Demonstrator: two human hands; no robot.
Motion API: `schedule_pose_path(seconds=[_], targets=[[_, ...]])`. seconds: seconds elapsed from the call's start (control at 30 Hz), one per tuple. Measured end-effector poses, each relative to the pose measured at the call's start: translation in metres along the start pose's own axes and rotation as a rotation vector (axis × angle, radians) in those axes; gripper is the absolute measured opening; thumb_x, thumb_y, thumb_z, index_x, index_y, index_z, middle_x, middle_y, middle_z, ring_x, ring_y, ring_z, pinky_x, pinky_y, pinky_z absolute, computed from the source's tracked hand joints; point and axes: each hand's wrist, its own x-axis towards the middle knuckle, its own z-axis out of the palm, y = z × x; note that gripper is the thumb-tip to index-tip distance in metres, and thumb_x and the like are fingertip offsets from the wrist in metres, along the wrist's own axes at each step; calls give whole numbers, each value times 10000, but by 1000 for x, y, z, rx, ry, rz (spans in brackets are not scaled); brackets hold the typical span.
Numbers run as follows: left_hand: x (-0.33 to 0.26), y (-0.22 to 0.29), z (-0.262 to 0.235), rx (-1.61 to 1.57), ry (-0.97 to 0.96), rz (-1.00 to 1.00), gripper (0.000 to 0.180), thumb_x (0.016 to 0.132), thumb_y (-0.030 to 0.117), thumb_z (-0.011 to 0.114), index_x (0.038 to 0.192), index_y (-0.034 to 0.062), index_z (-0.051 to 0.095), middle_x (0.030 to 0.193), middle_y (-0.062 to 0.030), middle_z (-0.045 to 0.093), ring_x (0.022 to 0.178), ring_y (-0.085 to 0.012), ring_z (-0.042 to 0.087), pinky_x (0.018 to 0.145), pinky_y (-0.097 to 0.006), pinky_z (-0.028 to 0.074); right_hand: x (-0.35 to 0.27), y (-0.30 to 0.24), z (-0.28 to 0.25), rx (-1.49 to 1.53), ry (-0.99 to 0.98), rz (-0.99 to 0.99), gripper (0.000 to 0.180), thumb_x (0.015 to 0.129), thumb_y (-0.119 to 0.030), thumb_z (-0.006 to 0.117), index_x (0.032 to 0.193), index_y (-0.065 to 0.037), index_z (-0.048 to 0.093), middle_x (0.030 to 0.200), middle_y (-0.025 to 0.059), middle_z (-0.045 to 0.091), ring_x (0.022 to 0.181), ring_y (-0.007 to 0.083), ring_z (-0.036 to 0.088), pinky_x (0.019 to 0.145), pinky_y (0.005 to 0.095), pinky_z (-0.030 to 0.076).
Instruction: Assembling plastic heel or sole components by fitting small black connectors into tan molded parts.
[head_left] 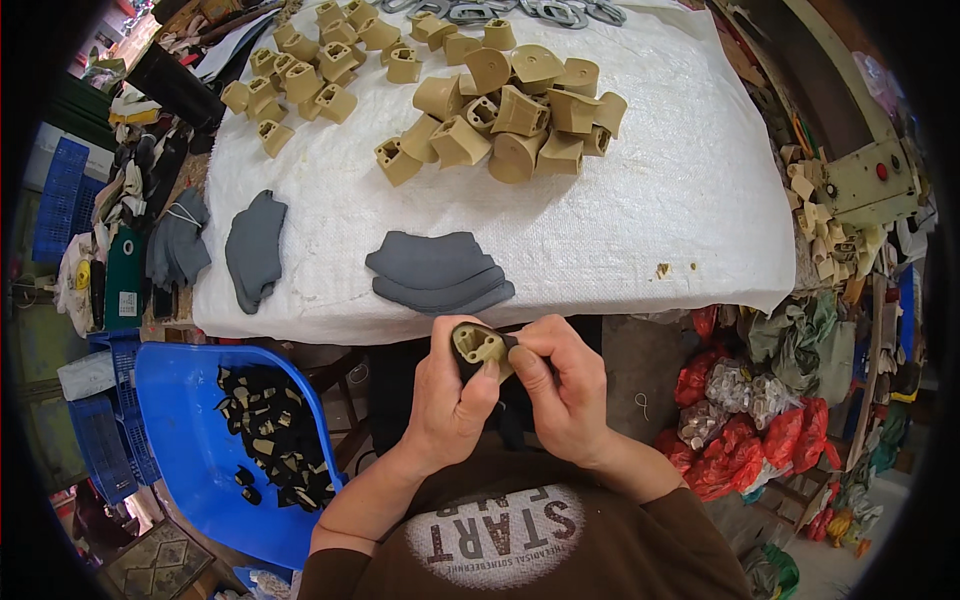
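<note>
Both hands hold one tan plastic heel block (479,346) close to my chest, below the table's front edge. My left hand (449,400) grips it from the left with the thumb on its lower face. My right hand (563,385) pinches it from the right, where a dark grey cover piece (508,343) lies against the block. A stack of grey curved cover pieces (440,272) lies on the white cloth (620,220) just beyond my hands. Several bare tan heel blocks (510,110) are heaped at the middle back of the cloth.
A second heap of tan blocks (300,75) sits at the back left, another grey stack (253,250) at the left edge. A blue bin (200,430) with dark covered pieces stands low left. Red and clear bags (740,430) crowd the right; grey metal rings (520,12) line the far edge.
</note>
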Motion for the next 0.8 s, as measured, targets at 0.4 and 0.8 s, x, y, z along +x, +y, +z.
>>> schedule_pose_path(seconds=[0.4, 0.8], targets=[[0, -9, -12, -169, -73, -128, 484, 974, 339, 374, 1274, -33, 295, 1024, -87, 486, 895, -127, 472, 776, -254, 395, 7, -10, -32, -174, -311, -136, 428, 780, -55, 640, 1187, 6, 524, 1115, 161, 596, 989, 267, 591, 942, 418, 401], [-2, -3, 2, -231, -260, -102, 680, 941, 464, 340, 1386, -31, 199, 1154, -142, 488, 936, -142, 488, 784, -249, 395, 31, 17, -40, 287, -563, 205, 734, 703, -69, 736, 1357, -33, 407, 947, 63, 606, 915, 145, 555, 870, 293, 426]])
